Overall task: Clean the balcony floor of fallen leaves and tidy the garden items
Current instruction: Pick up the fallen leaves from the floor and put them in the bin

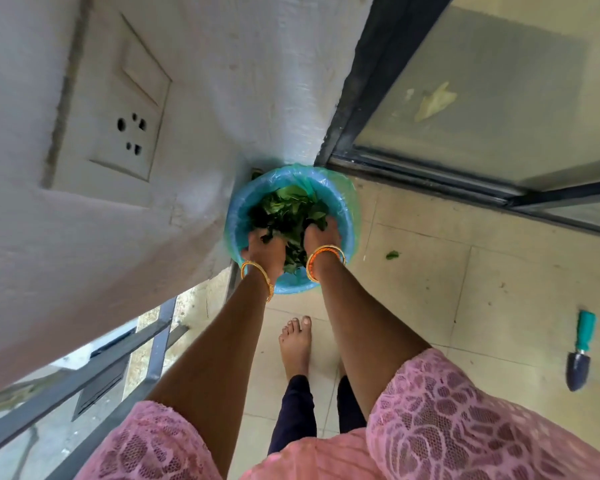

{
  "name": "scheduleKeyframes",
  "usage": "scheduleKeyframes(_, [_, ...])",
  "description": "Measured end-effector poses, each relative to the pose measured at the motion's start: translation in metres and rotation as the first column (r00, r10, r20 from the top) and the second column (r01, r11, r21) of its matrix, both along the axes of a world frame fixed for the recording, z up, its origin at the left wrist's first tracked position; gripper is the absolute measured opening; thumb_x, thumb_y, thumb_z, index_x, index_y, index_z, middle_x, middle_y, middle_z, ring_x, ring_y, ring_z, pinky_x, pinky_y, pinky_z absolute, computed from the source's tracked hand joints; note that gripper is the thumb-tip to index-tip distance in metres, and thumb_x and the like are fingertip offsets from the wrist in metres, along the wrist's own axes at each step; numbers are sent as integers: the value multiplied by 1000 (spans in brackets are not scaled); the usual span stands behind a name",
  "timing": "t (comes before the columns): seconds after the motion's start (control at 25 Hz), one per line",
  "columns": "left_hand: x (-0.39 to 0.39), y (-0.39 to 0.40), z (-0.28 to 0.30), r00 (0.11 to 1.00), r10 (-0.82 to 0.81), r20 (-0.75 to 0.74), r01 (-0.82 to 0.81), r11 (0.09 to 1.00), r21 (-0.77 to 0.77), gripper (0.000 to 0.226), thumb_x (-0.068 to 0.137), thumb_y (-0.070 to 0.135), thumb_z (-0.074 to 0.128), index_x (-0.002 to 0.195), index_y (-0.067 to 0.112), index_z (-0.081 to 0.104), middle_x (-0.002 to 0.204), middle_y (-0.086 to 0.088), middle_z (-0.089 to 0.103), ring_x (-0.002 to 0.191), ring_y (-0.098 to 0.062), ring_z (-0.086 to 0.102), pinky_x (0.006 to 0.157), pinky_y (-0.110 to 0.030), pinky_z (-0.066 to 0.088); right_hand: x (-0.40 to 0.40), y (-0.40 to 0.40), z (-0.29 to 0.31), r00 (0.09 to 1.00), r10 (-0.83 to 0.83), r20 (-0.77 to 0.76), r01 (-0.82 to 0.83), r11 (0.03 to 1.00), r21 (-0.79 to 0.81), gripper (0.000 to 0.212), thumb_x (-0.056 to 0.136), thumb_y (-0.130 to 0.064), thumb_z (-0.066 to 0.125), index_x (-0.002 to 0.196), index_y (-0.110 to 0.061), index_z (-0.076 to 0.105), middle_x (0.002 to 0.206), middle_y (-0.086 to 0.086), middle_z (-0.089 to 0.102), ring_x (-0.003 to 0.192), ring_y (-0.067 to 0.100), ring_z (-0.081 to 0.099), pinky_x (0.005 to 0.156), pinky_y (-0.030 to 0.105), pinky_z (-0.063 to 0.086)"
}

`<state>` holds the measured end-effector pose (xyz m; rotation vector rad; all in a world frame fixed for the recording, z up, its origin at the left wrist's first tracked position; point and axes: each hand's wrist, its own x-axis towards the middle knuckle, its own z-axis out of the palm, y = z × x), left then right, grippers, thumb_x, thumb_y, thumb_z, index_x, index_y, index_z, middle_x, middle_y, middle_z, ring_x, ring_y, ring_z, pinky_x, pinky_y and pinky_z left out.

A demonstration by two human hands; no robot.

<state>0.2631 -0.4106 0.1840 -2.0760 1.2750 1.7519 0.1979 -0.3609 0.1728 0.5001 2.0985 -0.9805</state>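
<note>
Over the round blue plastic bin lined with a thin green bag, your left hand and right hand clutch green leaves, so none spill.

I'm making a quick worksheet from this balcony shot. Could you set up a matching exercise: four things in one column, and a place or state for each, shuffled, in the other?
Things:
1. bin
2. trowel
3. loose leaf
4. socket plate

Places or states:
A. lying alone on the floor tiles, right of the bin
B. set into the white wall
C. lined with a blue bag, both hands in its leaves
D. lying on the floor at the far right, teal handle

Pairs: 1-C, 2-D, 3-A, 4-B
</note>
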Motion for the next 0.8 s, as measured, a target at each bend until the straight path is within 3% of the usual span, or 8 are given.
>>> scheduleKeyframes(0.08, [1,3,-6,985,-173,30,175,976,-131,26,86,7,49,111,14,54,121,-8,42,88,-25,49,79,-33,53,-1,4,6,996,73,-51,-71,997,42,60,82,-1,48,140,-9,36,143,17,35,127,33,42,106,36,37])
scheduleKeyframes(0.16, [-1,3,-18,967,-253,-27,253,967,-14,29,90,4,45,119,3,54,124,-18,52,92,-21,49,95,-41,50,1,11,3,979,196,-59,-191,979,75,55,82,-1,53,135,-8,43,136,17,44,123,33,46,102,33,38])
scheduleKeyframes(0.28, [-4,0,-20,916,-399,-46,402,903,154,44,102,11,31,143,-4,33,145,-23,37,104,-14,31,110,-44,34,1,26,-2,974,228,-18,-228,974,15,46,83,-1,52,128,-12,54,127,12,57,116,28,54,95,24,42])
scheduleKeyframes(0.36, [-4,2,-20,917,-397,-36,399,913,85,42,101,9,32,140,-4,38,146,-24,37,103,-16,34,106,-43,36,-2,44,5,989,63,-137,-69,997,-39,31,81,3,50,103,-9,67,105,11,69,95,26,63,79,19,46])
scheduleKeyframes(0.44, [-5,14,-13,959,-282,33,284,956,-76,28,96,11,40,118,2,56,127,-24,55,97,-27,55,93,-44,47,-11,70,12,964,-54,-260,51,999,-17,21,77,4,51,82,-5,70,85,12,71,77,24,62,67,17,42])
scheduleKeyframes(0.52, [-9,36,-5,954,-295,46,297,928,-224,16,91,18,45,95,13,60,102,-22,66,91,-38,63,83,-46,54,-23,102,8,954,-42,-298,70,994,86,17,77,0,54,75,-5,70,79,13,71,78,27,64,68,17,40])
scheduleKeyframes(0.72, [-40,115,-6,824,-538,-176,529,843,-101,22,87,12,50,68,22,54,73,-16,65,62,-29,59,61,-34,50,-52,180,-47,997,-22,-72,40,967,252,15,80,-9,59,77,-20,69,89,9,72,86,32,68,84,43,55])
scheduleKeyframes(0.8, [-57,144,-30,747,-641,-179,643,764,-52,19,88,10,49,76,20,59,82,-13,67,74,-30,63,70,-32,52,-65,199,-77,1000,3,-10,0,966,259,16,80,-6,62,89,-16,70,100,9,71,90,28,68,87,40,55])
